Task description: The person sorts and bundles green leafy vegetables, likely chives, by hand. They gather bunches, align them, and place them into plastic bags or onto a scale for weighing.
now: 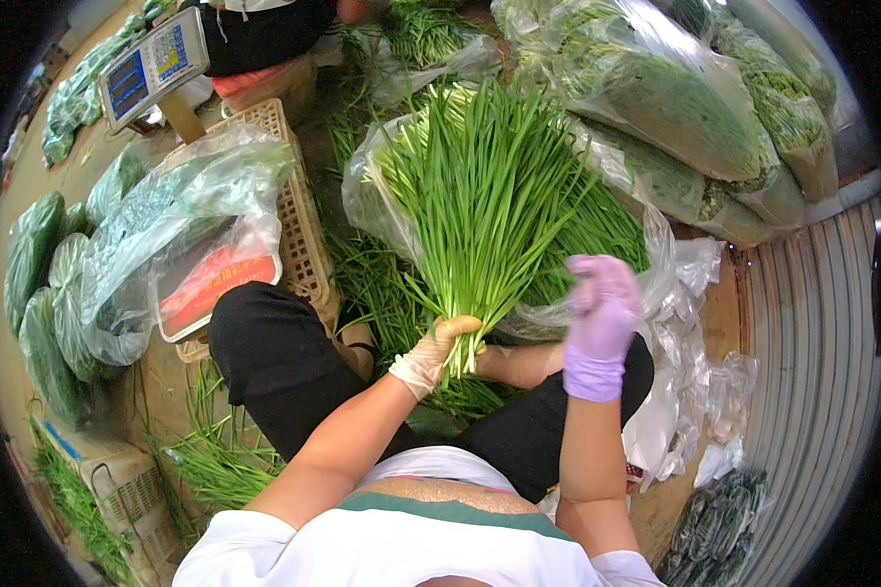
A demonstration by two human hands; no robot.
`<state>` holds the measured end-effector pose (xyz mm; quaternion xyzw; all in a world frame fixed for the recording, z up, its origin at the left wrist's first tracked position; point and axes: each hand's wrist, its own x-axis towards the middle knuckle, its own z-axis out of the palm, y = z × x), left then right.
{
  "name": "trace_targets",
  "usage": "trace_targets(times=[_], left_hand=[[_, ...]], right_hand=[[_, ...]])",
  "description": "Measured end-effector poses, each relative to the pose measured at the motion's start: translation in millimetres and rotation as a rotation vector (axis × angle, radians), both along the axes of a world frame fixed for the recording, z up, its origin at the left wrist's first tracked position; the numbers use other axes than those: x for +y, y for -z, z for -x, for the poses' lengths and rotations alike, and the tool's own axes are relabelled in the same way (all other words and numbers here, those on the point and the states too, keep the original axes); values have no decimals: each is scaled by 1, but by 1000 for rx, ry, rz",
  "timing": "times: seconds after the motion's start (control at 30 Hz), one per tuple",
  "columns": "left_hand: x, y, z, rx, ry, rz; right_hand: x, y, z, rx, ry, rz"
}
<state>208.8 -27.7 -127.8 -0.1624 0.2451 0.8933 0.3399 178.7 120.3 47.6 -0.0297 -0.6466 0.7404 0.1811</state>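
My left hand (433,352), in a thin pale glove, grips a large bunch of garlic chives (477,220) around its pale stem ends. The long green leaves fan out away from me. My right hand (600,312), in a lilac glove, is raised to the right of the bunch and blurred by motion. Its fingers look bent, and whether it holds anything is unclear. Behind the held bunch, more garlic chives (609,235) lie on an opened clear plastic bag (378,198). Loose green leaves (374,286) are strewn on the floor between my legs.
At left, a digital scale (154,70) and a tan plastic crate (305,220) stand near a bagged bundle (191,191) on a red plate. Filled bags (653,95) are piled at the upper right. A corrugated metal wall (815,352) bounds the right. Another person (268,44) sits ahead.
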Motion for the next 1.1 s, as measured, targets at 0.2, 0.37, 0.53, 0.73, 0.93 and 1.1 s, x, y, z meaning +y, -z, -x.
trace_targets(times=[0.2, 0.37, 0.53, 0.73, 0.93, 1.1], left_hand=[[-6, -7, 7, -27, 38, -189], [-7, -42, 5, 271, -122, 283], [-8, -64, 5, 719, -44, 1170], [1, -114, -16, 1324, 178, 2422], [14, -132, -31, 1629, 151, 2529], [15, -120, -49, 1660, 86, 2340]], right_hand=[[22, 63, -47, -571, -72, -207], [29, 114, -74, -823, -593, -437], [-11, 96, -42, -402, -569, 274], [-41, 102, -38, -441, -522, 726], [-35, 118, -46, -384, -683, 1116], [-27, 118, -45, -348, -637, 1014]])
